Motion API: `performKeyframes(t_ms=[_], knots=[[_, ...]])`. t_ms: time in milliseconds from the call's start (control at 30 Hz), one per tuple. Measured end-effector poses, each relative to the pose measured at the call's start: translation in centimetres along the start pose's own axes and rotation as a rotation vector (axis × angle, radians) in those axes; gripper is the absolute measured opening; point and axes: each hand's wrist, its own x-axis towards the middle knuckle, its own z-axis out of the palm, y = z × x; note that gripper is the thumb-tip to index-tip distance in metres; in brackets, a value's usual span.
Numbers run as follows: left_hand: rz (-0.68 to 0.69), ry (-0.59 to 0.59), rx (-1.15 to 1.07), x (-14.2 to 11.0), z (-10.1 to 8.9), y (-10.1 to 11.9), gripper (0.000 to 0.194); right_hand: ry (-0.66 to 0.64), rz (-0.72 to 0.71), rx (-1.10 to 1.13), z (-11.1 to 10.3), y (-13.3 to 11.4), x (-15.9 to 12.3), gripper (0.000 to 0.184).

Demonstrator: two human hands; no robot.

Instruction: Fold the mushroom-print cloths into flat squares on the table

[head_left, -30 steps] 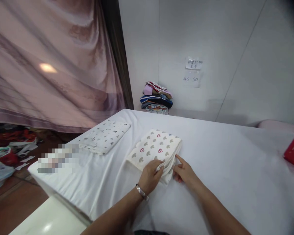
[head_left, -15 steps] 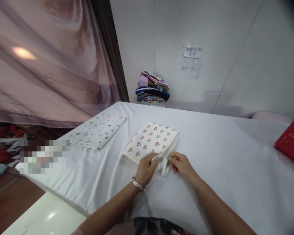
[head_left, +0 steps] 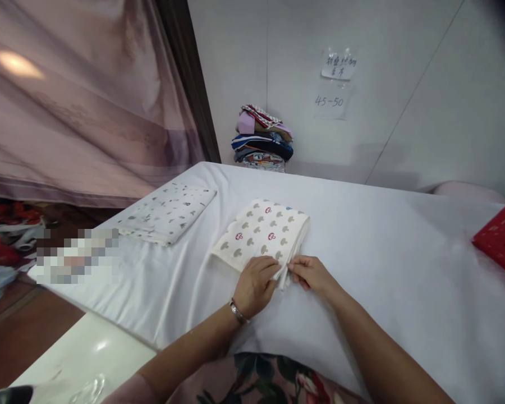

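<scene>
In front of me lies a folded white cloth (head_left: pixel 256 230) printed with grey, red and blue mushrooms. My left hand (head_left: pixel 258 280), with a silver bracelet at its wrist, rests on the near right corner, fingers curled over the edge. My right hand (head_left: pixel 313 278) pinches the layered edges at that same corner, thumb and forefinger together. The two hands are almost touching. Farther left, a second folded white cloth (head_left: pixel 168 213) with small dark prints lies flat, touched by neither hand.
A white sheet covers the table (head_left: pixel 374 269). Folded fabrics (head_left: pixel 263 137) are stacked by the wall behind it. A red box-like item (head_left: pixel 503 238) stands at the right edge. Pink curtains (head_left: pixel 88 112) hang at the left. Paper signs (head_left: pixel 339 64) are on the wall.
My left hand has moved from holding up the cloth's top layer to lying over the corner. The lifted edge has come down against the layers my right hand pinches. The view has tilted slightly downward.
</scene>
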Motion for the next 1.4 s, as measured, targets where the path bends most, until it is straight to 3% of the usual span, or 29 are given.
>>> performKeyframes(t_ms=[167, 400, 500, 600, 800, 1033, 1400], knots=[[0.022, -0.023, 0.003, -0.2, -0.2, 0.1, 0.036, -0.152, 0.098, -0.015, 0.3, 0.0, -0.3, 0.022], [0.072, -0.074, 0.047, -1.4, -0.3, 0.1, 0.056, -0.109, 0.104, 0.151, 1.1, -0.2, -0.4, 0.020], [0.059, -0.056, 0.031, -1.6, 0.0, -0.2, 0.053, -0.115, 0.115, 0.238, 1.3, -0.3, -0.5, 0.022], [-0.017, -0.025, -0.049, -1.1, -0.1, -0.3, 0.041, -0.105, 0.103, 0.220, 1.0, -0.4, -0.5, 0.023], [-0.303, 0.022, -0.205, -0.1, -1.1, 0.4, 0.028, 0.037, 0.083, 0.103, -0.3, -0.2, 0.0, 0.019], [-0.132, 0.012, -0.141, -0.3, -0.8, 0.6, 0.035, 0.057, 0.113, -0.055, -0.1, 0.3, 0.2, 0.029], [-0.030, 0.014, -0.009, -0.6, 0.1, 0.1, 0.038, 0.098, 0.123, 0.179, 1.6, 0.3, 0.2, 0.026]])
